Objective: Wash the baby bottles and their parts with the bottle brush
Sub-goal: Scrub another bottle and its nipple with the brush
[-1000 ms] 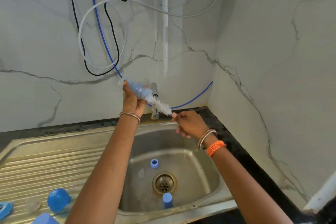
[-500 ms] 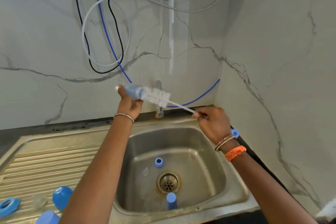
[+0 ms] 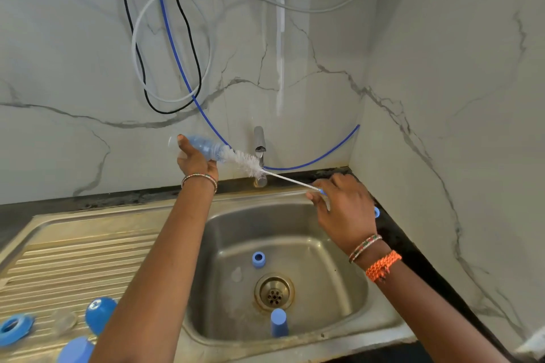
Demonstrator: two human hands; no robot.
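The sink (image 3: 339, 330) and its ribbed draining board (image 3: 73, 256) look like brushed steel, dull and stained, with a shinier metal tap (image 3: 259, 141) behind. The bottle (image 3: 203, 147) is clear bluish plastic, the brush (image 3: 244, 162) has soft white bristles on a thin stiff stem, and the caps (image 3: 278, 323) look like smooth matt blue plastic. The wall (image 3: 442, 68) is glossy veined marble-look panel.

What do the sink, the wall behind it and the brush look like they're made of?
The sink looks like stainless steel: dull grey shine, pressed ridges on its drainboard, some brownish staining around the drain. The wall looks like glossy marble or marble-look tile: white with grey veins and a bright reflection. The bottle brush seems to have white nylon-like bristles on a thin pale stem, probably wire or plastic.
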